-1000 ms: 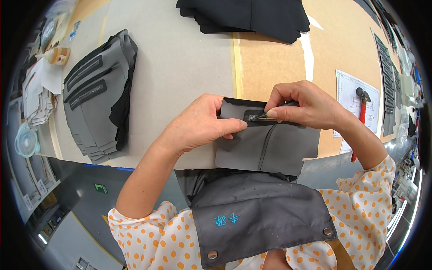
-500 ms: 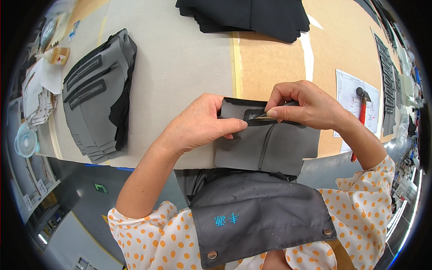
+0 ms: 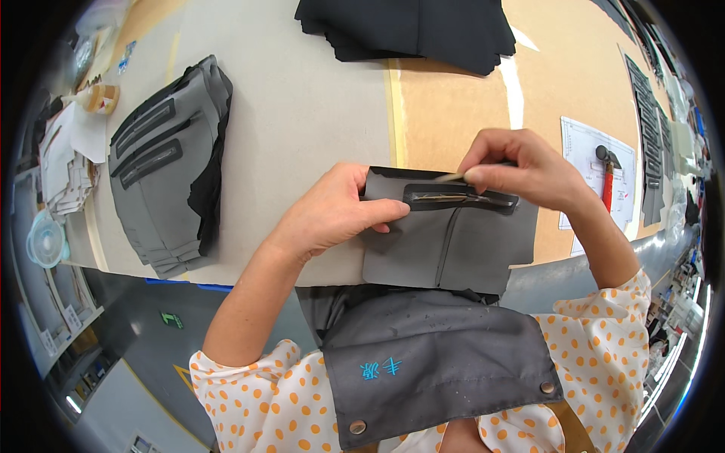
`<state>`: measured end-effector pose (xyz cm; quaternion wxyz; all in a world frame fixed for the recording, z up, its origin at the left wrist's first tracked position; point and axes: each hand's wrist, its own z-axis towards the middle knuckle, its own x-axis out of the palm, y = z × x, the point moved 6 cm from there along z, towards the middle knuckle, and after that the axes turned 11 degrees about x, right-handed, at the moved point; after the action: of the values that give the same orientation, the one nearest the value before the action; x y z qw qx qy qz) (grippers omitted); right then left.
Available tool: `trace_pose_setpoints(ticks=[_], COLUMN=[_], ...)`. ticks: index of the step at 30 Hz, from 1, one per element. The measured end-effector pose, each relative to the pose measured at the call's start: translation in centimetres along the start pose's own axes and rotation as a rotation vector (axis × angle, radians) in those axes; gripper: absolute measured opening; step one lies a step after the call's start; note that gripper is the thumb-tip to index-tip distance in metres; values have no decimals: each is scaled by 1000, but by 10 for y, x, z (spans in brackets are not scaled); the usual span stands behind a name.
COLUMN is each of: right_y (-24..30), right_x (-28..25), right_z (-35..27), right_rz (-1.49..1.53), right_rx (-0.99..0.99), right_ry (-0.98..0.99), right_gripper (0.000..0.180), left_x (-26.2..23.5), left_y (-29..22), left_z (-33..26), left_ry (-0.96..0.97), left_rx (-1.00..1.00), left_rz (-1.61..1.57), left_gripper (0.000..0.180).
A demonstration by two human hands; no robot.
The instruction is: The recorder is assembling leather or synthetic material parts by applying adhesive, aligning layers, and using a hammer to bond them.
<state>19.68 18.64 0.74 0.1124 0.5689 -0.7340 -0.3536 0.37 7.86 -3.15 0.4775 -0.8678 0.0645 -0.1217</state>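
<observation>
Bending toward the rim of the head view, a broad counter (image 3: 302,90) fills the upper part of the frame, pale grey to the left and brown to the right, with grey floor (image 3: 181,302) showing at the lower left. Right of centre, at the counter's near edge, lies a grey fabric piece (image 3: 400,257) with a dark seam running down its middle and a long black-framed slot (image 3: 461,198) across its upper half. At the slot's left end is the left hand (image 3: 328,215), its thumb laid on the fabric and its fingers bent close by; whether they pinch the cloth, I cannot tell. Above the slot's right half, the right hand (image 3: 521,170) holds a thin tool (image 3: 451,178) narrowly between thumb and fingers, its tip directed left.

At the left of the frame sits a stack of grey panels (image 3: 151,204) with similar dark-framed slots, and beyond it, nearer the rim, white papers (image 3: 72,151) and an amber container (image 3: 100,98). Black fabric (image 3: 408,30) lies at the top centre. On the right, a red-handled hammer (image 3: 609,170) rests over a printed sheet (image 3: 578,151). A dark grey apron (image 3: 430,385) and orange-dotted sleeves (image 3: 257,385) occupy the lower centre.
</observation>
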Motion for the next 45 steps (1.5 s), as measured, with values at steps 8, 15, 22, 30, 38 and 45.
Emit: trace_pose_setpoints(ticks=[8, 15, 22, 30, 38, 45], right_y=[-38, -78, -97, -92, -72, -9], right_x=[-63, -27, -10, 12, 37, 72], right_z=[-31, -30, -20, -14, -39, -129], right_rz=[-587, 38, 575, 884, 1048, 1258], right_rx=[-307, -242, -20, -20, 22, -461], right_ry=[-980, -577, -247, -44, 153, 617], right_gripper=[44, 56, 43, 35, 41, 26], left_x=[0, -22, -25, -30, -21, 56], left_y=[16, 34, 50, 56, 43, -18], left_z=[-10, -36, -49, -57, -84, -108], left_ry=[-23, -142, -218, -253, -238, 397], left_rx=[83, 49, 144, 172, 228, 520], left_rz=[-149, -297, -475, -473, -587, -952], left_gripper=[22, 21, 15, 16, 17, 14])
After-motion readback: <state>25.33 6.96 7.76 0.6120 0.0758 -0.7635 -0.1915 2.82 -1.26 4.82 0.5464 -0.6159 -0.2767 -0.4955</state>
